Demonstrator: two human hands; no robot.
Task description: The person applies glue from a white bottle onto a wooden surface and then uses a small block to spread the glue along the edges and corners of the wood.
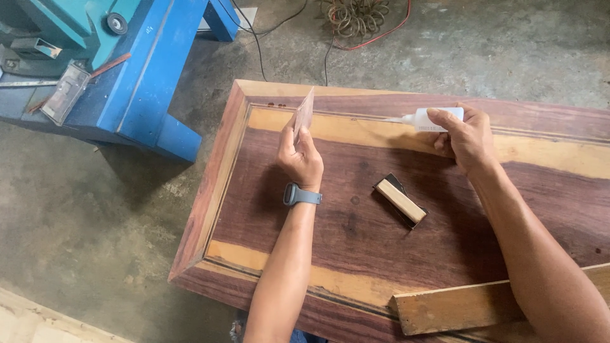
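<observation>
My left hand [301, 155] holds a thin, flat translucent card [304, 113] upright above the dark wooden table top [356, 248]. A grey watch is on that wrist. My right hand [466, 137] grips a small white squeeze bottle [424, 118], its nozzle pointing left over the pale inlay strip [346, 130] near the far edge. Between my forearms a small wooden block with a dark pad under it [400, 201] lies on the dark wood.
A pale wooden plank [454, 307] lies on the near right edge of the table. A blue machine stand [136, 76] stands at the upper left on the concrete floor [89, 241]. Coiled wire and cables [356, 16] lie on the floor beyond the table.
</observation>
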